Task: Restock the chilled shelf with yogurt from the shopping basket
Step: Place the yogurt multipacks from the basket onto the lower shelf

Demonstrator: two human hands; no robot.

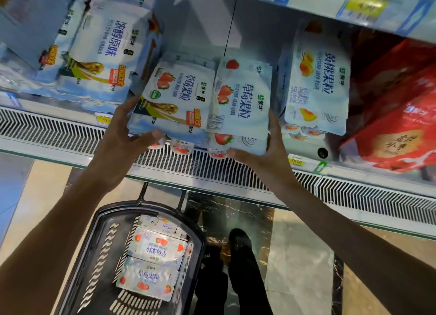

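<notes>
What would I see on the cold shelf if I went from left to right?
Plain yogurt packs → left strawberry yogurt pack → right strawberry yogurt pack → peach yogurt pack → red boxes.

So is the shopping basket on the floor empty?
Not empty: the shopping basket holds several yogurt packs, two showing strawberry lids.
</notes>
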